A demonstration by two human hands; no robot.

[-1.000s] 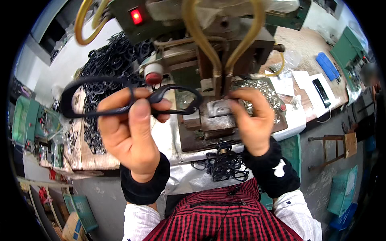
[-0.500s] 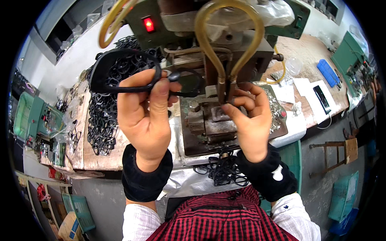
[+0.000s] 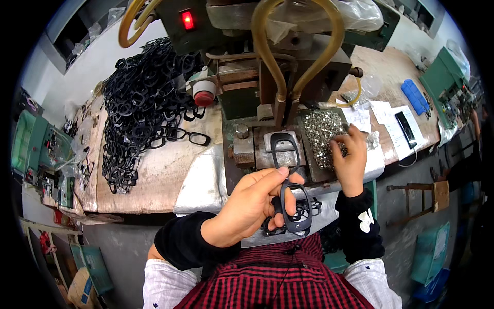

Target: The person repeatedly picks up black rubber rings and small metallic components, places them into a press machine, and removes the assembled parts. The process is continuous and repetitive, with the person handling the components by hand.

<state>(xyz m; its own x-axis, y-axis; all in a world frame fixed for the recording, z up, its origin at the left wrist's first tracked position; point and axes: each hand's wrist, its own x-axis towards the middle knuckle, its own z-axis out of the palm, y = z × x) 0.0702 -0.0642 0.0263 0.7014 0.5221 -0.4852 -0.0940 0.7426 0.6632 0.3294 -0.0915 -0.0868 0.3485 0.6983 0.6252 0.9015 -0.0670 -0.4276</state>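
A black glasses frame (image 3: 297, 225) is in my left hand (image 3: 252, 203), pinched near its middle between thumb and fingers. It stands lengthwise, its far rim over the metal jig block (image 3: 268, 160) of the press and its near rim above my lap side. Another dark piece shows partly beneath my left fingers. My right hand (image 3: 352, 164) is at a tray heaped with small shiny metal parts (image 3: 321, 131), thumb and forefinger curled close together at the heap's right edge. Whatever may be between those fingertips is too small to make out.
The green press carries yellow hoses (image 3: 262, 38), a lit red switch (image 3: 188, 20) and a red button (image 3: 204, 98). Many black glasses frames (image 3: 141, 92) are piled left. A phone (image 3: 406, 129) and blue tray (image 3: 416, 95) lie right. A wooden stool (image 3: 440, 195) stands on the floor.
My left hand has come down and right with the glasses frame, which is turned lengthwise. My right hand has left the jig below the hoses and moved right to the metal parts.
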